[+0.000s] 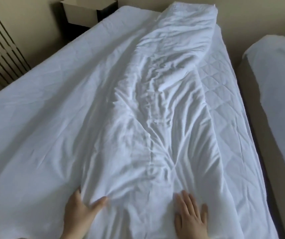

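Head view: your white sheet (155, 118) lies bunched lengthwise down the quilted mattress (224, 94). Your right hand (190, 216) presses flat on its near end, fingers straight. Your left hand (81, 209) touches a fold; its fingers are mostly hidden, so I cannot tell the grip. Around: one bedside stand (107, 11), one radiator (0, 45), one second bed (276, 75).

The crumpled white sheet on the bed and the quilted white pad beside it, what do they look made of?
The crumpled white sheet looks like thin woven cotton or a blend, matte: it falls in fine, sharp creases. The quilted white pad on its right looks like padded, stitched fabric, matte: diamond stitch lines show. Exact fibre unclear.
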Demonstrator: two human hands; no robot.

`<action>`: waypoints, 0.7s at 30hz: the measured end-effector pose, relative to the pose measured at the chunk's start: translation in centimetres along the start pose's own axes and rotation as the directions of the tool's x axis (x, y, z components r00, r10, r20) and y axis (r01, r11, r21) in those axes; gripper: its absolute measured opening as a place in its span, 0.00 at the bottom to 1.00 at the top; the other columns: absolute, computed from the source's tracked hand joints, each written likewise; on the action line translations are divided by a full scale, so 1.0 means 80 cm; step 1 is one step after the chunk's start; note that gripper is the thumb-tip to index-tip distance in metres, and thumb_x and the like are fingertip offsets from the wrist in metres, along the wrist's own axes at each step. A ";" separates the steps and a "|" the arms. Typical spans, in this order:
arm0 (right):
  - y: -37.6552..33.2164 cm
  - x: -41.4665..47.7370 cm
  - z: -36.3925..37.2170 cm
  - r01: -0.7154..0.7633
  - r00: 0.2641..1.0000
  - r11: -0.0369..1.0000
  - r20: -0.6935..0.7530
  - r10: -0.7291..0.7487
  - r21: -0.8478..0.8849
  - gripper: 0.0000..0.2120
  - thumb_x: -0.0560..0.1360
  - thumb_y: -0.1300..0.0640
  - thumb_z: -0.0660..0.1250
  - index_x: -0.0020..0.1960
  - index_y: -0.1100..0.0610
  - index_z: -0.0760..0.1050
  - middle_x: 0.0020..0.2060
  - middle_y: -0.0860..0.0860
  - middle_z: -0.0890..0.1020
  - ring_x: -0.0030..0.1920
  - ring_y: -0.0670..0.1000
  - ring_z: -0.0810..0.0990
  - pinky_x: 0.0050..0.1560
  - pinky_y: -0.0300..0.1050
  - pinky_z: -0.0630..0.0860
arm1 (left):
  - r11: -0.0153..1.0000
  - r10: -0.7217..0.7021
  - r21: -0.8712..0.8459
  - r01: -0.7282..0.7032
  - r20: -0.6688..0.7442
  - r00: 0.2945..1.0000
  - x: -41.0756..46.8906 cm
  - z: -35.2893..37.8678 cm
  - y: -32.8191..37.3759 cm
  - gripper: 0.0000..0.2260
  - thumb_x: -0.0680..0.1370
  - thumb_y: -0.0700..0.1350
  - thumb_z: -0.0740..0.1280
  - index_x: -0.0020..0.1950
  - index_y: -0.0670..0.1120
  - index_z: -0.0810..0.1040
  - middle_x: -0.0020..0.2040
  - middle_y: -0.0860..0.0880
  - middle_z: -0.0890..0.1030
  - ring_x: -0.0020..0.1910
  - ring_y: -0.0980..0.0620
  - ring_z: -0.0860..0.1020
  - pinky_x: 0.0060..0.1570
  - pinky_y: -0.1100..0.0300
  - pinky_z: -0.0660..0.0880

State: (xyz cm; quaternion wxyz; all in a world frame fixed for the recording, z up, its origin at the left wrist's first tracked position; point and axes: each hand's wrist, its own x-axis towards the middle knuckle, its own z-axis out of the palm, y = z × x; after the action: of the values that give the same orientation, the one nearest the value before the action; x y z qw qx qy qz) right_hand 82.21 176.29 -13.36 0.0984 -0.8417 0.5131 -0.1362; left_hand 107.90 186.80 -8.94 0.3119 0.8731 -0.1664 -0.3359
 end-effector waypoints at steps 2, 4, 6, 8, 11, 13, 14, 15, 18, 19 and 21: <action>0.005 -0.023 -0.012 -0.063 0.997 0.996 -0.037 0.065 0.058 0.31 0.59 0.47 0.54 0.63 0.45 0.63 0.73 0.34 0.49 0.72 0.34 0.47 0.71 0.36 0.38 | 0.987 0.007 -0.163 0.004 0.067 0.998 0.001 -0.003 0.005 0.47 0.44 0.63 0.69 0.58 0.39 0.75 0.49 0.40 0.81 0.49 0.43 0.80 0.50 0.52 0.75; 0.007 -0.039 -0.029 -0.155 0.979 0.984 -0.123 0.165 0.087 0.32 0.59 0.46 0.54 0.64 0.43 0.60 0.67 0.42 0.66 0.66 0.44 0.64 0.70 0.36 0.42 | 0.967 0.024 -0.256 0.007 0.117 0.993 -0.006 -0.006 0.011 0.32 0.48 0.57 0.74 0.47 0.42 0.78 0.39 0.46 0.82 0.42 0.47 0.79 0.45 0.56 0.73; 0.008 -0.053 -0.051 -0.364 0.906 0.916 -0.161 0.390 0.171 0.31 0.63 0.45 0.57 0.67 0.47 0.64 0.65 0.54 0.72 0.63 0.52 0.67 0.69 0.46 0.47 | 0.959 0.033 -0.282 0.023 0.191 0.981 -0.016 -0.011 0.010 0.15 0.59 0.48 0.78 0.38 0.46 0.77 0.29 0.54 0.81 0.39 0.49 0.78 0.43 0.59 0.70; 0.013 -0.059 -0.077 -0.604 0.781 0.746 0.023 0.624 0.281 0.34 0.70 0.46 0.66 0.72 0.52 0.59 0.72 0.54 0.62 0.72 0.53 0.58 0.70 0.53 0.47 | 0.978 0.040 -0.207 0.008 0.231 0.972 -0.033 -0.016 0.007 0.11 0.65 0.42 0.78 0.41 0.43 0.79 0.31 0.52 0.81 0.41 0.47 0.79 0.43 0.58 0.71; 0.035 -0.065 -0.106 -0.783 0.618 0.555 0.249 0.745 0.281 0.47 0.68 0.48 0.73 0.76 0.53 0.47 0.74 0.54 0.57 0.73 0.55 0.56 0.71 0.57 0.47 | 0.981 0.117 -0.180 -0.070 0.267 0.957 -0.071 -0.035 0.017 0.22 0.58 0.47 0.72 0.50 0.39 0.79 0.37 0.50 0.80 0.46 0.45 0.80 0.45 0.59 0.71; 0.037 -0.070 -0.117 -0.783 0.617 0.532 0.293 0.731 0.322 0.49 0.67 0.47 0.74 0.76 0.54 0.46 0.72 0.55 0.62 0.70 0.59 0.63 0.71 0.59 0.47 | 0.960 0.268 -0.126 -0.249 0.163 0.949 -0.093 -0.079 0.037 0.16 0.59 0.48 0.70 0.43 0.44 0.77 0.36 0.52 0.78 0.44 0.48 0.79 0.42 0.60 0.69; 0.033 -0.074 -0.121 -0.766 0.637 0.541 0.294 0.713 0.347 0.49 0.66 0.46 0.74 0.76 0.54 0.46 0.71 0.55 0.64 0.69 0.59 0.65 0.70 0.58 0.48 | 0.933 0.356 -0.081 -0.350 0.080 0.931 -0.102 -0.108 0.052 0.11 0.62 0.48 0.72 0.39 0.47 0.75 0.35 0.52 0.77 0.41 0.49 0.78 0.39 0.59 0.69; 0.027 -0.079 -0.123 -0.745 0.662 0.566 0.282 0.695 0.352 0.50 0.66 0.45 0.74 0.76 0.54 0.46 0.70 0.54 0.66 0.69 0.58 0.66 0.70 0.58 0.49 | 0.907 0.420 -0.027 -0.421 -0.014 0.907 -0.104 -0.141 0.064 0.11 0.65 0.48 0.73 0.35 0.49 0.72 0.33 0.51 0.75 0.37 0.49 0.75 0.36 0.58 0.67; 0.005 -0.099 -0.120 -0.710 0.703 0.619 0.276 0.656 0.336 0.49 0.64 0.40 0.72 0.75 0.53 0.49 0.68 0.53 0.69 0.68 0.56 0.67 0.70 0.57 0.51 | 0.917 0.397 0.135 -0.376 -0.202 0.896 -0.060 -0.217 0.054 0.15 0.65 0.48 0.77 0.38 0.42 0.73 0.39 0.41 0.76 0.46 0.38 0.76 0.41 0.53 0.67; -0.004 -0.107 -0.117 -0.722 0.692 0.617 0.314 0.650 0.315 0.51 0.61 0.37 0.68 0.75 0.53 0.49 0.69 0.52 0.68 0.69 0.55 0.66 0.70 0.55 0.51 | 0.925 0.339 0.248 -0.289 -0.188 0.922 -0.039 -0.229 0.039 0.19 0.65 0.49 0.77 0.46 0.37 0.75 0.47 0.36 0.78 0.51 0.35 0.75 0.45 0.50 0.68; -0.023 -0.118 -0.104 -0.738 0.674 0.605 0.379 0.634 0.300 0.50 0.62 0.38 0.68 0.75 0.55 0.50 0.69 0.53 0.68 0.69 0.56 0.65 0.69 0.54 0.53 | 0.887 0.231 0.433 -0.161 -0.114 0.966 0.001 -0.233 0.002 0.23 0.69 0.46 0.74 0.56 0.33 0.74 0.55 0.32 0.77 0.55 0.34 0.75 0.49 0.49 0.69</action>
State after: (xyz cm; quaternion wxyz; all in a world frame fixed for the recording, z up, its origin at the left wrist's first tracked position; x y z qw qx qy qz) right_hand 76.87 185.33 -6.13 0.3856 -0.5436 0.7392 -0.0970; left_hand 120.78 194.71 1.91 0.1614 0.9227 -0.2962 -0.1866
